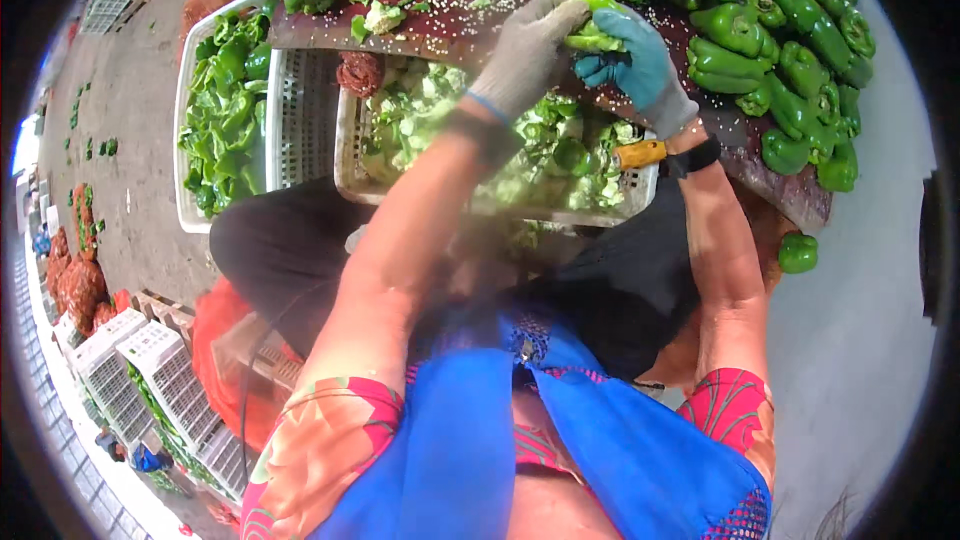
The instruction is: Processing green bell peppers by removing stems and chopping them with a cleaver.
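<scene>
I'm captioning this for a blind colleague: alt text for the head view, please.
Gloved left hand and right hand hold a green pepper by a seed-strewn red surface. Whole peppers are heaped at upper right; below, one crate holds pale scraps; a second crate, farther left, holds pepper pieces.

- No word, label, brand, number or sign can be read.
- Any marks on the stacked white plastic lattice crates (182, 395) are too small to tell.

Left hand (528, 45) in a pale grey-beige knit glove (515, 70) with blue cuff edge (487, 107), right hand (632, 52) in a teal-coated glove (645, 65) with pale grey cuff (674, 113), black wristband (693, 157), short orange-and-pink floral sleeves (330, 430), bright blue cloth garment (455, 440) with patterned mesh (738, 515), black trousers (275, 235)
</scene>
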### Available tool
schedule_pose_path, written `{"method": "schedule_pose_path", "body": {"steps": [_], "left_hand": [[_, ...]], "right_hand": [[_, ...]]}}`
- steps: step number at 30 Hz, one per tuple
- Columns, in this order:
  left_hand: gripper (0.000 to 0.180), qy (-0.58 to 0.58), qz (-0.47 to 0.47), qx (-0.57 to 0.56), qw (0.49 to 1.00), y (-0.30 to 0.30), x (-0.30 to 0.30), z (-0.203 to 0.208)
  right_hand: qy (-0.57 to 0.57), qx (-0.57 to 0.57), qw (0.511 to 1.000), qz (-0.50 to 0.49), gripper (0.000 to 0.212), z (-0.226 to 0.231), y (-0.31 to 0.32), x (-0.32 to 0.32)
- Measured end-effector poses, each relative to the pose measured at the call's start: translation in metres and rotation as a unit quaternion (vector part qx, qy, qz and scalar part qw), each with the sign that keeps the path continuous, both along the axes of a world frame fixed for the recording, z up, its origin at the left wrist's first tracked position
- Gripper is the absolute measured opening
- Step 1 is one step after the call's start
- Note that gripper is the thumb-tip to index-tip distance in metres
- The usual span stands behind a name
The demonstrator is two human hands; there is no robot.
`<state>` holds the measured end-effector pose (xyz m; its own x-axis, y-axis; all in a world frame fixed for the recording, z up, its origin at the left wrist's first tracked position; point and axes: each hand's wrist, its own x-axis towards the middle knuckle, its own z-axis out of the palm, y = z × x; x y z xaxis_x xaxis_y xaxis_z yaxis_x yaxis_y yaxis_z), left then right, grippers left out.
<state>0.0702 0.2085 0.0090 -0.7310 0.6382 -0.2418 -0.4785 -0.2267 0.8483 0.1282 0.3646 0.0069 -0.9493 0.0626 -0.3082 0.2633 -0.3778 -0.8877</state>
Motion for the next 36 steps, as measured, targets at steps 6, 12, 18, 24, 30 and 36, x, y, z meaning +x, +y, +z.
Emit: {"method": "schedule_pose_path", "body": {"steps": [6,12,18,24,30,36], "left_hand": [[0.011,-0.111,0.005,0.100,0.989,0.003,0.002,0.001],[0.018,-0.193,0.093,0.107,0.971,-0.007,-0.004,0.004],[0.030,0.001,0.073,-0.037,0.997,0.014,0.024,0.032],[0.025,-0.050,0.132,0.062,0.988,0.021,0.030,0.016],[0.027,-0.052,0.109,0.153,0.981,0.002,0.019,0.010],[0.033,-0.003,0.036,0.023,0.999,-0.018,-0.012,0.012]], "right_hand": [[0.031,-0.084,0.996,0.009,0.035,0.001,0.009,0.005],[0.030,0.014,0.998,-0.061,0.035,0.006,0.013,0.003],[0.164,0.229,0.941,-0.186,0.026,-0.018,0.010,-0.009],[0.009,-0.014,0.990,-0.138,0.038,0.016,-0.003,0.007],[0.019,-0.093,0.992,-0.087,0.035,0.002,0.014,0.004],[0.068,0.281,0.957,-0.023,0.057,-0.011,0.028,-0.003]]}}
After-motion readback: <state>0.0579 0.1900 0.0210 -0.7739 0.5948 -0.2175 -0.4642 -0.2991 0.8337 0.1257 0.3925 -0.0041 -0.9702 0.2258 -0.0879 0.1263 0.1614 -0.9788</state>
